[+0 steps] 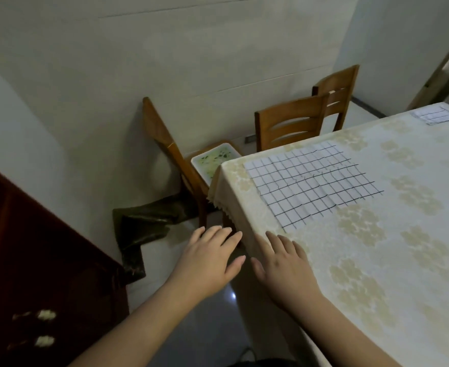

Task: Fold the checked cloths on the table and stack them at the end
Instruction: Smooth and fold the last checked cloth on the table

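While both hands hover w/ fingers straight, holding nothing, left hand (212, 258) is off the bench (377, 260) edge, right hand (284, 266) over its near corner. Checked cloth (310, 181) lies flat nr the corner; folded checked cloth (434, 115) at far end.

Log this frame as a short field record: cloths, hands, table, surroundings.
spread cloth: checked cloth lying flat, unfolded, near the table corner
folded cloth: small checked cloth at the far end
left hand: open, off the table edge, holding nothing
right hand: open, over the table edge
table: patterned tablecloth
surroundings: wooden chairs, white tray on one
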A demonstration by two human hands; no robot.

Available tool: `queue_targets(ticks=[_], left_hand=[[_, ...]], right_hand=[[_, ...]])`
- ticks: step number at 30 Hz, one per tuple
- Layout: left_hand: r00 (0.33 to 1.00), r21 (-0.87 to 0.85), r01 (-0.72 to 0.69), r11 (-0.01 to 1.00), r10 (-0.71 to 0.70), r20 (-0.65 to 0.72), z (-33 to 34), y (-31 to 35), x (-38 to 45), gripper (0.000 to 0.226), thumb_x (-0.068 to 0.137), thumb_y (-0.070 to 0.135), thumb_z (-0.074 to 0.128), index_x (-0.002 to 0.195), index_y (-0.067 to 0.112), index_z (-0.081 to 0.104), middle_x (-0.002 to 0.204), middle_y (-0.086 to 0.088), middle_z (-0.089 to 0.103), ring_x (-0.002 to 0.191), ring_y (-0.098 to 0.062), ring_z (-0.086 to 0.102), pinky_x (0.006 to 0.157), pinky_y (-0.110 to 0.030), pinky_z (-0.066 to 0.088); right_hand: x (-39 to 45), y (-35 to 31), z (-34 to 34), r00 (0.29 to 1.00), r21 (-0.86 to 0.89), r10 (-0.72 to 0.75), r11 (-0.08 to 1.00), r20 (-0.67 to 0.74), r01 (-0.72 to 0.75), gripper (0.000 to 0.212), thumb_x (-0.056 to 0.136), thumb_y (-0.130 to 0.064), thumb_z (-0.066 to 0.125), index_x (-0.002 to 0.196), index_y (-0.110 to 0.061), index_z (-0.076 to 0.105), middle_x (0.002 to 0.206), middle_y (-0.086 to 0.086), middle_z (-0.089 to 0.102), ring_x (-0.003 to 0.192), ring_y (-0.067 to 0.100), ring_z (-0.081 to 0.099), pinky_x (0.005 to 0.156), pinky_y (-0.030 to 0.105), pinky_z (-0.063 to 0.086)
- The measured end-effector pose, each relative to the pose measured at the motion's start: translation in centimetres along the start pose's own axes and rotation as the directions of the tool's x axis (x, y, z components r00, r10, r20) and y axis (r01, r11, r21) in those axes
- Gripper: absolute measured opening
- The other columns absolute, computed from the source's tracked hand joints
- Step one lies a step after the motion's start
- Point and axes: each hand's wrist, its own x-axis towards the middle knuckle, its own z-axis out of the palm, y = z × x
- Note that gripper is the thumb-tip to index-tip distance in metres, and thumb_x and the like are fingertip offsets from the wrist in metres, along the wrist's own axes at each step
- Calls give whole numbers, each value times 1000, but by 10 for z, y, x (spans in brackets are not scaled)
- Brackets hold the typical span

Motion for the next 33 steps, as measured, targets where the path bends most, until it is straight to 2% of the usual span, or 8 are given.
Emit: queue_targets(ticks=[6,12,17,19,21,24,28,33], left_hand=[[993,-26,-116,993,116,19,13,-13,60,52,88,54,40,123,25,66,118,3,69,111,-18,63,93,-41,51],[966,-56,-257,965,257,-6,21,-48,130,52,88,53,40,121,24,66,116,5,69,110,-16,63,93,-41,51],[919,-65,-393,917,394,-8,19,-87,193,53,89,54,36,122,24,66,117,4,68,110,-16,63,94,-38,49],[891,-71,-453,889,454,-6,16,-102,216,56,92,55,32,129,24,60,126,4,64,118,-16,57,100,-40,45],[858,-99,-505,857,512,53,15,-115,239,59,95,56,26,142,26,46,142,5,51,133,-15,43,111,-39,31],[798,-116,-589,800,598,72,20,-120,272,61,96,56,22,148,27,35,150,5,41,139,-14,33,115,-38,22],[695,-89,-706,702,712,99,36,-113,312,65,91,55,22,139,22,51,139,0,55,129,-19,48,108,-43,37],[615,-30,-782,623,779,123,63,-91,355,53,90,51,37,122,19,64,119,0,67,111,-20,62,91,-42,52]], right_hand=[[44,14,3,991,-22,116,993,72,-115,51,79,-47,41,108,-19,73,109,4,72,97,26,69,82,42,55],[93,19,10,953,-81,281,959,110,-273,53,83,-51,38,109,-21,73,111,3,72,99,25,69,82,43,56],[140,9,8,899,-109,428,902,97,-418,54,85,-50,36,113,-20,71,115,4,71,106,28,67,89,46,53],[157,5,7,878,-86,473,880,78,-467,57,87,-50,32,120,-20,67,123,5,67,115,29,62,96,47,49],[169,1,6,856,-60,515,857,49,-512,64,88,-52,24,130,-22,61,134,4,61,125,28,55,104,46,42],[176,1,4,822,-22,565,825,72,-565,80,83,-56,3,146,-25,42,152,1,41,141,26,34,116,43,24],[173,10,5,759,2,639,765,122,-644,89,76,-58,-10,152,-28,25,160,-2,25,147,23,19,119,39,14],[176,44,13,720,33,681,723,134,-690,86,78,-60,-5,152,-29,27,160,0,26,148,25,17,120,40,11]])
